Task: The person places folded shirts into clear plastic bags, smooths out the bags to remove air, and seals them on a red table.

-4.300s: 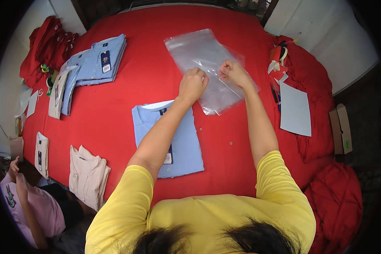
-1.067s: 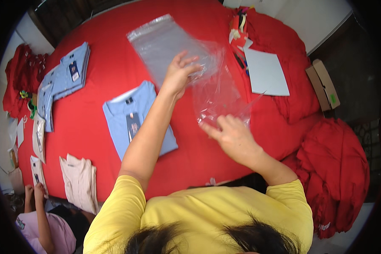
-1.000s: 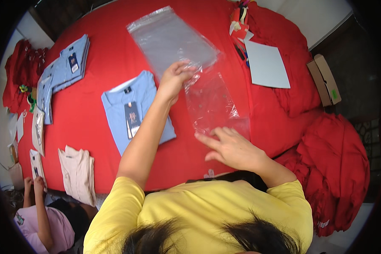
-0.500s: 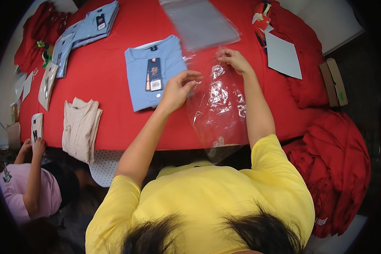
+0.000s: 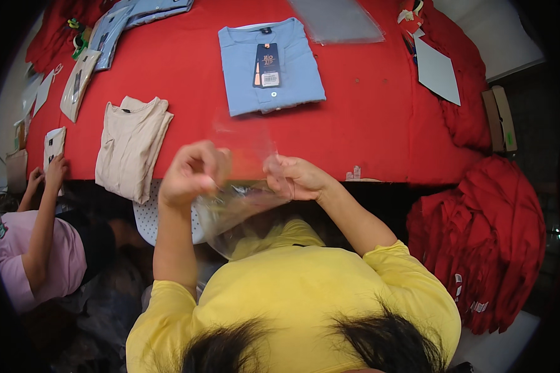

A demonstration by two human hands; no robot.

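Note:
My left hand and my right hand both grip the top edge of a clear plastic bag, held up in front of my chest just off the near edge of the red table. The bag hangs down toward my yellow shirt. Beyond my hands, a folded light blue shirt with a dark hang tag lies flat on the table. A beige folded shirt lies to my left, overhanging the table's edge.
A stack of clear bags lies at the far side. More blue shirts lie far left. A grey card and red cloth are on my right. Another person in pink reaches up at the left.
I lifted one clear bag off the table and drew it toward my body; both hands moved from the table surface to hold its edge in front of my chest.

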